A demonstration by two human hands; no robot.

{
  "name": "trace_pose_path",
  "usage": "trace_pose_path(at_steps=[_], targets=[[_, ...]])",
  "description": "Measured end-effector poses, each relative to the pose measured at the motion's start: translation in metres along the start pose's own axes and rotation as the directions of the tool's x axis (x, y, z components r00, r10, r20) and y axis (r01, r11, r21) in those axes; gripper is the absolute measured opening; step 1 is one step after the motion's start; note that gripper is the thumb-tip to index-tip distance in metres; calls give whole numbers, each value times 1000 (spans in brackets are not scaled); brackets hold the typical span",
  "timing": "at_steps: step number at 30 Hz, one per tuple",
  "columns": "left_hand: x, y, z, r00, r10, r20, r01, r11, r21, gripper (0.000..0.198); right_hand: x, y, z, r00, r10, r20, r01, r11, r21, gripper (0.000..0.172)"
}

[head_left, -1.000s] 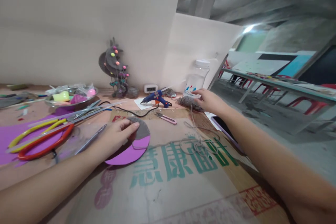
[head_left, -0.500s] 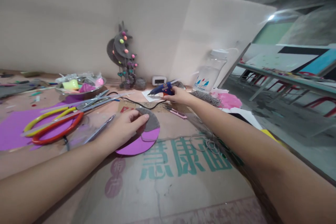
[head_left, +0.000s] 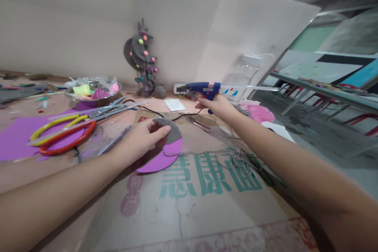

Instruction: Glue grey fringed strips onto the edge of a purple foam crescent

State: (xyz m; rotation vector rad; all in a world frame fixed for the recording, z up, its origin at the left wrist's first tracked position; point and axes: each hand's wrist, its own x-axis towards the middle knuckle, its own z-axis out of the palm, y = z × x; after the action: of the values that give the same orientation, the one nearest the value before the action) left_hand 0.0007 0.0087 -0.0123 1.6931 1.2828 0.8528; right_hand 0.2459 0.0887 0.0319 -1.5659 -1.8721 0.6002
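Pinched in my left hand (head_left: 150, 136) is a grey felt piece (head_left: 174, 130), which lies over the upper part of a purple crescent-shaped sheet (head_left: 165, 159). My right hand (head_left: 217, 104) grips a blue glue gun (head_left: 201, 87) by its handle, held up above the table. Its nozzle points left, and a long clear glue stick (head_left: 254, 87) sticks out of its back. Below the gun lies a small white paper (head_left: 175, 104). A pink cutter (head_left: 201, 125) rests on the cardboard between my hands.
Scissors with yellow and red handles (head_left: 67, 138), a pen (head_left: 115, 140) and a metal bowl (head_left: 91, 100) are at the left. A grey moon ornament (head_left: 143, 51) stands at the back wall. A water bottle (head_left: 245, 73) and pink plastic (head_left: 261, 113) are at the right.
My right hand has lifted the glue gun from above the white paper and moved it up and right. My left hand still holds the felt, now raised slightly.
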Motion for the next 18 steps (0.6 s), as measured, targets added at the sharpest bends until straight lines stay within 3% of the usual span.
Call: trace_pose_path(at_steps=[2,3,9,12,18], targets=[[0,2,0,1000,19,4,-19,999,-49,29,-23,-12,-5,992,-128,-7,128,983,133,24],[0,3,0,1000,25,-4,-25,997,-68,26,-35,-17,-7,988,-152,1,151,982,118,24],[0,5,1,996,10,-83,-22,989,-143,20,-91,-19,-6,989,-141,36,141,990,2,28],[-1,5,1,993,22,-120,-43,984,-175,23,-105,-10,3,987,-141,77,140,990,16,28],[-3,10,-1,984,6,-181,-20,997,-76,22,-117,-5,17,954,-215,210,191,973,128,26]])
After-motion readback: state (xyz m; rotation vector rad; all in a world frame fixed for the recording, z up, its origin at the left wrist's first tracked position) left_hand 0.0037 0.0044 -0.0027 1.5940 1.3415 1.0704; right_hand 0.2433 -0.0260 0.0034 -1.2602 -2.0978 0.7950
